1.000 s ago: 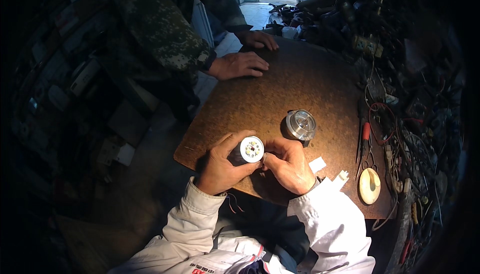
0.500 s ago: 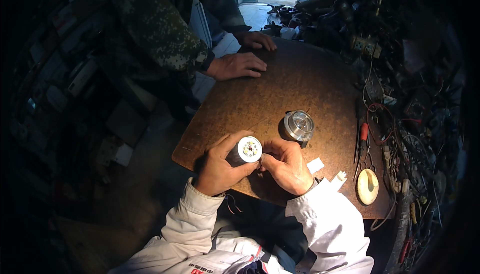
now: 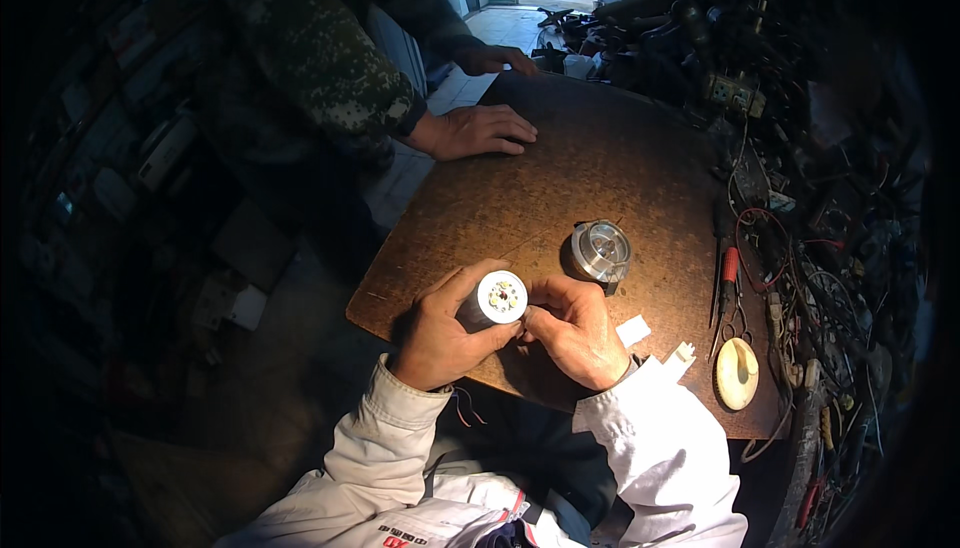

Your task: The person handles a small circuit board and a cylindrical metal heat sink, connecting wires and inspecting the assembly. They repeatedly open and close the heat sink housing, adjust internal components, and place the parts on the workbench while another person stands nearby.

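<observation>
My left hand (image 3: 438,336) is wrapped round a cylindrical LED lamp (image 3: 502,297), its round white face with several small LED chips turned up. Close against the lamp's lower right edge, the thumb and forefinger of my right hand (image 3: 582,340) are pinched together; what sits between them is too small to make out. Thin wires (image 3: 467,407) hang down below my left wrist. Beyond my right hand, a round silver metal fitting with a clear centre (image 3: 601,251) lies on the table.
On the brown table (image 3: 470,213) lie a white piece (image 3: 633,330), a white connector (image 3: 680,360), a red-handled tool (image 3: 730,265), scissors (image 3: 737,325) and a cream disc (image 3: 737,374). Tangled cables (image 3: 825,298) crowd the right side. Another person's hand (image 3: 486,132) rests on the far left edge.
The other person's farther hand has shifted away toward the table's far corner. My hands and the lamp keep nearly the same pose; the lamp's face looks slightly turned.
</observation>
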`<state>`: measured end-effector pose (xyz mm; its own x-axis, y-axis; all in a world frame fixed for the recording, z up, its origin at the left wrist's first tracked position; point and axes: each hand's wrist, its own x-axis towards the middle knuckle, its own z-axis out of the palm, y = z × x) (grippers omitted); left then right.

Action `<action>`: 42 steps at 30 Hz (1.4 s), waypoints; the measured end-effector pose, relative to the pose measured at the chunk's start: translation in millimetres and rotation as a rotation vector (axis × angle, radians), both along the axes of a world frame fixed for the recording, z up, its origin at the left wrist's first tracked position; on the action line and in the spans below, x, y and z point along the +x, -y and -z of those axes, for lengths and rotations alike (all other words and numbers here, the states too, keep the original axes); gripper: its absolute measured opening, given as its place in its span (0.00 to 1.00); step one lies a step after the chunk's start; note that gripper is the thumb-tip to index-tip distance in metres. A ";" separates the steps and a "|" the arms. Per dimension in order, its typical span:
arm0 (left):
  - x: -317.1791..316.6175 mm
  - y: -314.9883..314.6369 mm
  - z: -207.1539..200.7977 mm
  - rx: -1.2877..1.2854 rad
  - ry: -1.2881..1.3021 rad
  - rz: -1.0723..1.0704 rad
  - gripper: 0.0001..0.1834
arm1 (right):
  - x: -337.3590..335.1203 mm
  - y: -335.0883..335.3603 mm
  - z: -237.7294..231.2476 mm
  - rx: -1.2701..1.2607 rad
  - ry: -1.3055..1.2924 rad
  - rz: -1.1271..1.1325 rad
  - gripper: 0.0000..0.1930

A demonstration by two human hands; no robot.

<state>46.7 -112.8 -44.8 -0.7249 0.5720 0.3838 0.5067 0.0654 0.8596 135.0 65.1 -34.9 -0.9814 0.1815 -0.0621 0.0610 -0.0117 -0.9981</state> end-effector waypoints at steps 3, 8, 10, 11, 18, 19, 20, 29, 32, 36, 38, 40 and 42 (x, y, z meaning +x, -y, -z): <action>-1.0 -0.5 0.6 0.004 -0.016 0.011 0.33 | 0.8 0.2 -0.9 -0.012 -0.014 0.008 0.15; -0.9 0.3 -0.6 -0.005 -0.022 0.006 0.33 | -0.9 1.6 2.1 0.000 -0.058 0.019 0.18; -0.1 -0.6 -2.6 -0.012 -0.026 0.005 0.33 | 0.8 1.8 -1.5 -0.018 -0.048 0.023 0.17; 0.0 -0.6 -2.3 -0.013 -0.025 0.005 0.33 | 1.1 2.2 -2.6 -0.028 -0.044 0.023 0.17; 0.6 -0.4 -1.6 -0.017 -0.026 0.002 0.35 | 1.2 2.7 -3.0 -0.035 -0.032 0.025 0.18; 0.1 -0.1 -0.7 -0.022 -0.040 -0.002 0.36 | 0.7 3.0 -1.4 -0.035 -0.042 0.026 0.18; -0.5 0.0 -0.4 -0.023 -0.041 -0.002 0.36 | 0.2 3.1 -0.9 -0.034 -0.051 0.029 0.18; 0.4 -0.9 -2.1 -0.008 -0.004 -0.002 0.35 | 2.8 4.8 -12.7 -0.035 -0.031 0.047 0.19; 1.3 -1.0 -3.2 0.000 0.005 0.006 0.34 | 3.4 5.6 -13.5 -0.050 -0.059 0.048 0.18; 1.9 -0.1 -4.7 0.000 -0.001 0.003 0.34 | 3.1 6.1 -16.3 -0.054 -0.035 0.043 0.18; 1.9 0.1 -4.6 0.000 -0.006 0.005 0.34 | 2.8 6.0 -15.4 -0.042 -0.029 0.046 0.18; 1.7 0.5 -3.3 -0.002 -0.014 0.006 0.33 | 3.4 6.0 -15.9 -0.042 -0.028 0.043 0.18; 1.1 0.1 -4.5 -0.007 -0.034 0.004 0.33 | 3.5 5.3 -15.9 -0.033 -0.031 0.046 0.18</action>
